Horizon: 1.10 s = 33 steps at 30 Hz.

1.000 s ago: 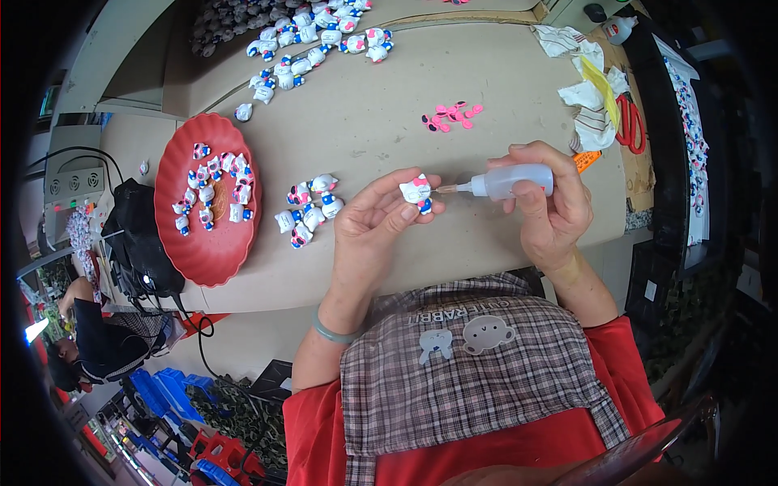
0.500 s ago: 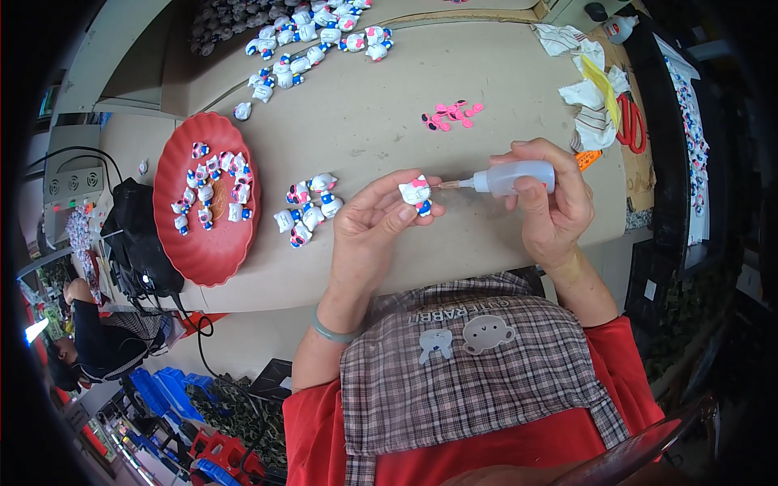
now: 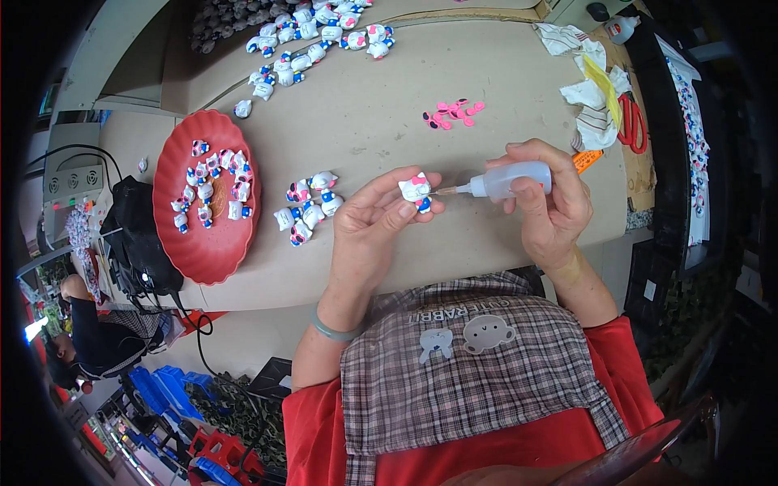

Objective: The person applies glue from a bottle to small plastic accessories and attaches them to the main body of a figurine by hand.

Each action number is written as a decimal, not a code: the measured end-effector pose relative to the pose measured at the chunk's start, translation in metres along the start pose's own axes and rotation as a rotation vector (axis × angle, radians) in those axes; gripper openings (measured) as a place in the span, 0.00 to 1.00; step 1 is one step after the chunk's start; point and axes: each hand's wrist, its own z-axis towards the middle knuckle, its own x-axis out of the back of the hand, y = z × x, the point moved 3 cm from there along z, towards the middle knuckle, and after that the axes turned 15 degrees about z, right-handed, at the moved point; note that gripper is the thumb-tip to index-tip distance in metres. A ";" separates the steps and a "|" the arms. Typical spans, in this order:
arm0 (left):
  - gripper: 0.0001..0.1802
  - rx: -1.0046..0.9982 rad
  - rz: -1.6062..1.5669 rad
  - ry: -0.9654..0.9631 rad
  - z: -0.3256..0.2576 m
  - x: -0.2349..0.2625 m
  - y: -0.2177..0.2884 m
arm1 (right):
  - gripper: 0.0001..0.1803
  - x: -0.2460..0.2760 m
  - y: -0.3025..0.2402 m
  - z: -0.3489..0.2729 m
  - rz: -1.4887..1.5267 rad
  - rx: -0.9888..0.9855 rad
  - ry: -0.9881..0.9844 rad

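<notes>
Beige worktable [image 3: 365, 113], faintly marked. Near edge, centre: white cat figurine [image 3: 415, 190], pink bow, blue body, pinched between thumb and fingers of the left hand [image 3: 373, 215]. Translucent squeeze bottle [image 3: 502, 180], gripped in the curled right hand [image 3: 557, 204], its slim nozzle [image 3: 452, 190] at the figurine's side; contact cannot be told. Left: cluster of figurines [image 3: 312, 215]; scalloped red tray [image 3: 207, 257] bearing more. Beyond: loose pink sunglasses pieces [image 3: 457, 112]. Right: crumpled white cloths [image 3: 596, 128], red-handled scissors [image 3: 629, 105]. Room, left: black fabric bundle [image 3: 139, 235], another person in dark clothing [image 3: 109, 336], blue crates [image 3: 166, 393].
</notes>
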 end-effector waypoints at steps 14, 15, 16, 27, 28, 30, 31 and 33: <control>0.20 0.004 0.015 -0.011 -0.001 -0.002 0.000 | 0.15 -0.002 0.008 -0.002 0.101 -0.008 0.052; 0.20 0.004 0.014 -0.011 -0.001 -0.002 0.000 | 0.15 -0.002 0.007 -0.002 0.099 -0.005 0.051; 0.20 0.004 0.016 -0.013 -0.001 -0.002 0.000 | 0.15 -0.002 0.007 -0.001 0.099 -0.006 0.052; 0.19 0.001 0.021 0.004 0.002 0.001 0.000 | 0.13 0.002 0.002 0.004 0.017 0.007 0.027; 0.19 0.003 0.019 0.005 0.001 0.001 0.001 | 0.13 0.002 0.002 0.004 0.016 0.010 0.027; 0.20 0.000 0.016 0.003 0.001 0.002 0.001 | 0.13 0.005 0.008 0.003 0.271 -0.170 0.095; 0.20 0.004 0.020 0.013 0.000 0.003 0.000 | 0.13 0.005 0.009 0.006 0.268 -0.166 0.095; 0.20 0.004 0.023 0.019 -0.001 0.003 0.000 | 0.15 0.004 0.016 0.014 0.391 -0.235 0.169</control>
